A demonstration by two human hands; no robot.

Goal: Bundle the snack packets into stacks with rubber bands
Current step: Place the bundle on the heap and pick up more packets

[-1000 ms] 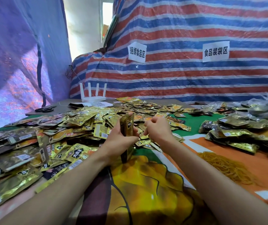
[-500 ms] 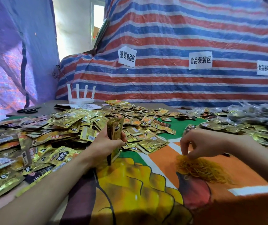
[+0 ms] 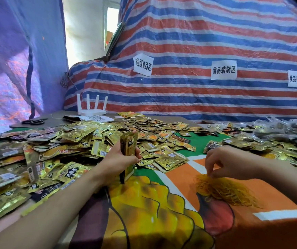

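My left hand (image 3: pixel 120 159) grips a stack of gold snack packets (image 3: pixel 128 144), held upright on its lower edge on the patterned tablecloth (image 3: pixel 153 209). To the right, my right hand (image 3: pixel 230 162) reaches down with its fingertips pinching at the top of a heap of yellow rubber bands (image 3: pixel 219 187). Whether a single band is caught between the fingers is too small to tell. A wide spread of loose gold packets (image 3: pixel 57 150) covers the table to the left and behind the stack.
More packets and bundled ones (image 3: pixel 277 141) lie at the right. A white router (image 3: pixel 92 109), papers and black scissors (image 3: pixel 34 121) sit at the back left. A striped tarp (image 3: pixel 216 42) with paper labels hangs behind the table.
My right hand left the stack and moved right and down to the rubber band heap, and its fingers now dip into the bands. My left hand kept hold of the upright stack.
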